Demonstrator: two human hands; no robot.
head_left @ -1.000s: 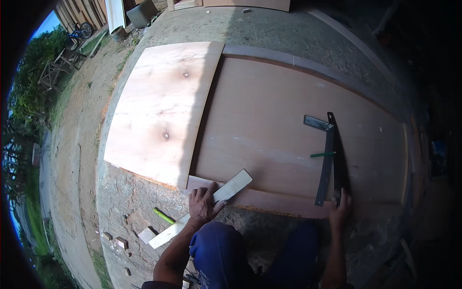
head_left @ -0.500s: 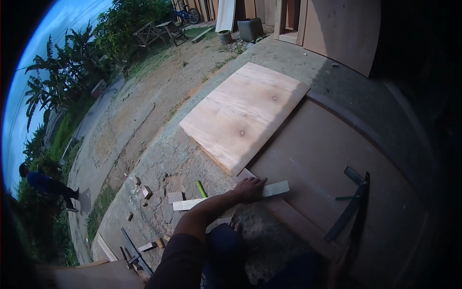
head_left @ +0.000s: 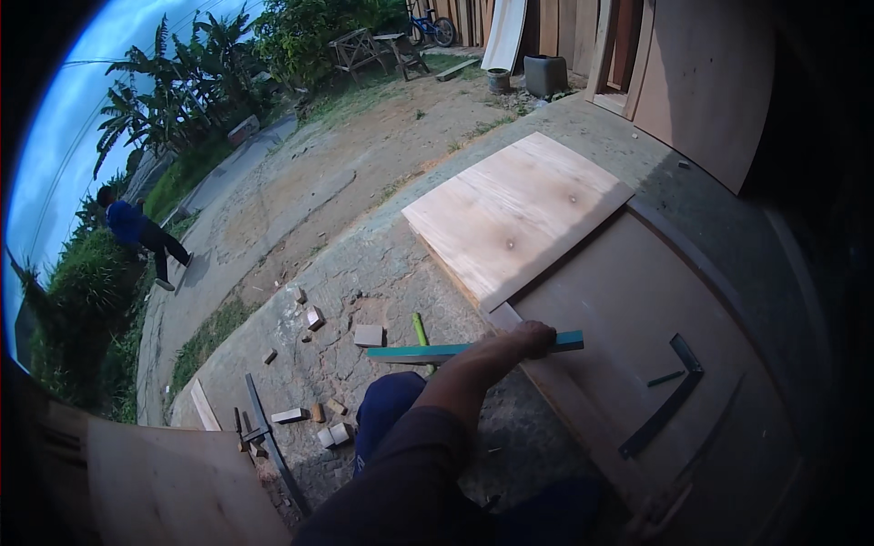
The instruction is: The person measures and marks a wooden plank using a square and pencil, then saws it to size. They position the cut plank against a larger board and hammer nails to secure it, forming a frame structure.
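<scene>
My left hand (head_left: 533, 338) is closed round a long wooden strip (head_left: 410, 353), whose blue-green face shows. The strip lies across the gap between the concrete and a large brown board (head_left: 601, 300), and a bright green stick-like thing (head_left: 420, 329) is partly beneath it. In deep shade at the lower right, my right hand (head_left: 654, 517) appears closed on the handle of a handsaw, its thin dark blade (head_left: 715, 423) slanting up over the board. A carpenter's square (head_left: 669, 414) and a dark green pencil (head_left: 665, 379) lie on that board.
A pale plywood panel (head_left: 519, 218) rests on the board's far end. Several wood offcuts (head_left: 369, 336) and a bar clamp (head_left: 273, 446) lie on the concrete at left. Another sheet (head_left: 173, 473) is at lower left. A person in blue (head_left: 127, 223) is on the path.
The strip has been turned, so its blue-green face shows instead of its pale one. My left hand has shifted right with it. The saw blade has swung right, away from the square. My view has turned.
</scene>
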